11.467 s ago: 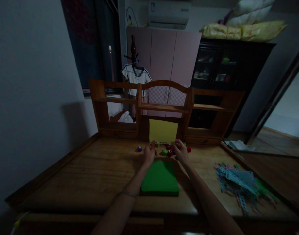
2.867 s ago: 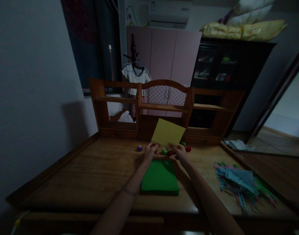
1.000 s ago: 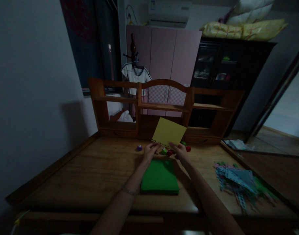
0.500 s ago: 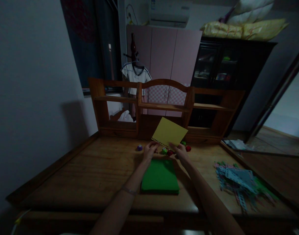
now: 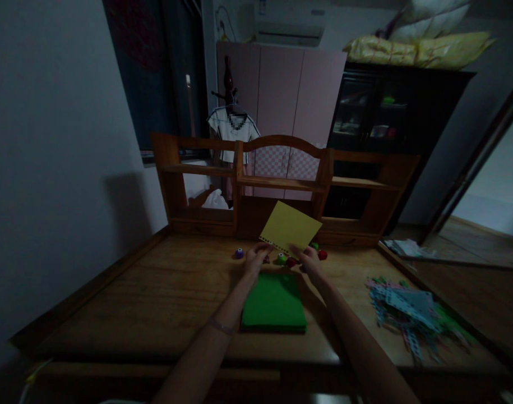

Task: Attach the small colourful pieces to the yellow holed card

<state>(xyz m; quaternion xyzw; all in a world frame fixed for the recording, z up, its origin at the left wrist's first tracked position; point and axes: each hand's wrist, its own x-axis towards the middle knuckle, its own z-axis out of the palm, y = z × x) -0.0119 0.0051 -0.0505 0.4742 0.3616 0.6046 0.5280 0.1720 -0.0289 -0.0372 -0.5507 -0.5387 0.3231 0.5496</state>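
Observation:
A yellow paper sheet (image 5: 290, 226) with a row of punched holes along its lower edge is tilted up off the desk. My right hand (image 5: 310, 258) pinches its lower right edge. My left hand (image 5: 255, 260) is closed just under the sheet's lower left corner, seemingly on a small punch that stays mostly hidden. Small round craft punches lie around the hands: a purple one (image 5: 239, 253), a green one (image 5: 281, 258), red ones (image 5: 322, 255). A stack of green paper (image 5: 274, 301) lies flat just in front of both hands.
The wooden desk (image 5: 163, 286) has a raised rim and a shelf unit (image 5: 281, 182) at the back. A heap of punched blue, green and pink paper strips (image 5: 411, 314) lies at the right. Wardrobe, dark cabinet and hanging shirt stand behind.
Long before, the yellow sheet stood flat against the shelf and both hands were among the punches. Since then it has been lifted and tilted; over the last second nothing has visibly moved.

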